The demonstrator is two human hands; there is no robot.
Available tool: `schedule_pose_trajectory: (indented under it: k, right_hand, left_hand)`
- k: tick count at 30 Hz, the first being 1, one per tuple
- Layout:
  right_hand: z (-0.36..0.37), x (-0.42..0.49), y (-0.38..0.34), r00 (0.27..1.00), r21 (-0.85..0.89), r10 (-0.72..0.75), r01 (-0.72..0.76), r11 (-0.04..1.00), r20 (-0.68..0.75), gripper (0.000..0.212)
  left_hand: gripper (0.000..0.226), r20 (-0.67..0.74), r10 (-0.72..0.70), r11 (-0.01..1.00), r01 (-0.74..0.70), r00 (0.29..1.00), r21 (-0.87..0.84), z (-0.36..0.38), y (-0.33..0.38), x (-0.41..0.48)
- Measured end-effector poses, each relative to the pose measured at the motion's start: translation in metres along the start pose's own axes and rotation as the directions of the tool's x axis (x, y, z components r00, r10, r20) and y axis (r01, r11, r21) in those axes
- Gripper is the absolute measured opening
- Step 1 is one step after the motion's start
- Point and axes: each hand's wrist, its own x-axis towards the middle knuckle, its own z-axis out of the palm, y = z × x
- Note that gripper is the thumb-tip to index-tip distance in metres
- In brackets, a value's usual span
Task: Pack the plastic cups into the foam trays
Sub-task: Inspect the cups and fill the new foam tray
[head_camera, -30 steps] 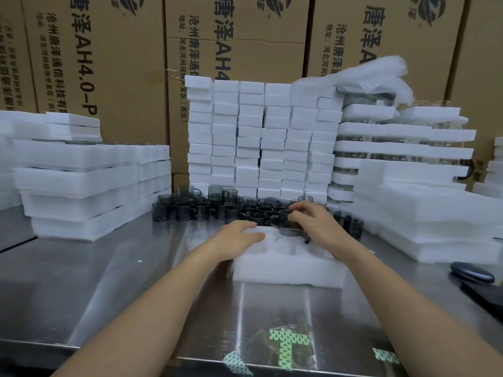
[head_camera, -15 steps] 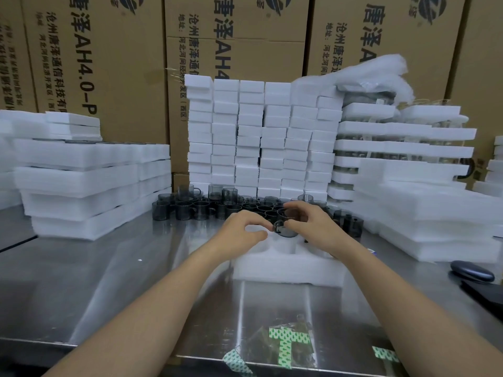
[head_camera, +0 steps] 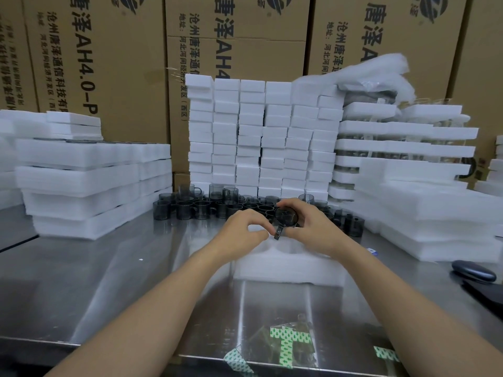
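Smoky translucent cup [head_camera: 285, 216] clamped in right hand [head_camera: 313, 227], left hand [head_camera: 242, 230] seemingly pinching its handle [head_camera: 278, 233].

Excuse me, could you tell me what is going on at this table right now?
A person is packing at a steel table. The right hand grips one smoky plastic cup, tipped on its side with its handle pointing down, over an open foam tray. The left hand has curled fingers right by the handle; whether they pinch it is unclear. Many loose cups stand behind, with stacked foam trays on both sides.
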Motion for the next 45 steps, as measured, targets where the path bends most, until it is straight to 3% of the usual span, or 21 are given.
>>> schedule_pose_trajectory:
  k: [10, 20, 23, 27, 32, 37, 41, 45]
  right_hand:
    - [0.001, 0.000, -0.004, 1.000, -0.111, 0.030, -0.029, 0.993, -0.001, 0.060]
    - [0.003, 0.004, 0.006, 0.981, -0.264, 0.155, -0.120, 0.957, 0.114, 0.061]
    - [0.005, 0.005, 0.007, 0.990, -0.299, 0.113, -0.083, 0.951, 0.087, 0.062]
    - [0.004, 0.004, 0.004, 0.999, -0.263, 0.041, -0.039, 0.964, 0.002, 0.048]
    - [0.007, 0.004, 0.006, 0.997, -0.303, 0.042, -0.020, 0.953, 0.067, 0.023]
    - [0.005, 0.003, 0.003, 0.997, -0.306, 0.018, -0.041, 0.951, -0.076, 0.042]
    - [0.004, 0.005, 0.008, 0.991, -0.299, 0.129, -0.115, 0.947, 0.027, 0.039]
    - [0.004, 0.005, 0.011, 0.991, -0.259, 0.134, -0.125, 0.958, 0.018, 0.046]
  left_hand:
    - [0.028, 0.038, -0.039, 0.999, 0.038, 0.999, 0.023, -0.002, -0.002, 0.001]
    - [0.030, 0.043, -0.016, 0.994, 0.011, 0.999, 0.107, -0.003, -0.003, -0.001]
    - [0.034, 0.052, 0.003, 0.994, -0.009, 0.999, 0.113, -0.004, -0.002, -0.002]
    - [0.028, 0.084, -0.004, 0.993, -0.006, 0.996, 0.116, -0.004, 0.000, -0.002]
    - [0.029, 0.100, -0.002, 0.991, -0.011, 0.995, 0.130, -0.005, -0.002, -0.001]
    - [0.030, 0.107, -0.022, 0.988, 0.005, 0.994, 0.154, -0.005, 0.000, -0.003]
    - [0.029, 0.113, -0.027, 0.985, 0.008, 0.993, 0.170, -0.005, -0.002, -0.003]
    - [0.028, 0.099, -0.015, 0.987, -0.001, 0.995, 0.162, -0.004, -0.005, 0.000]
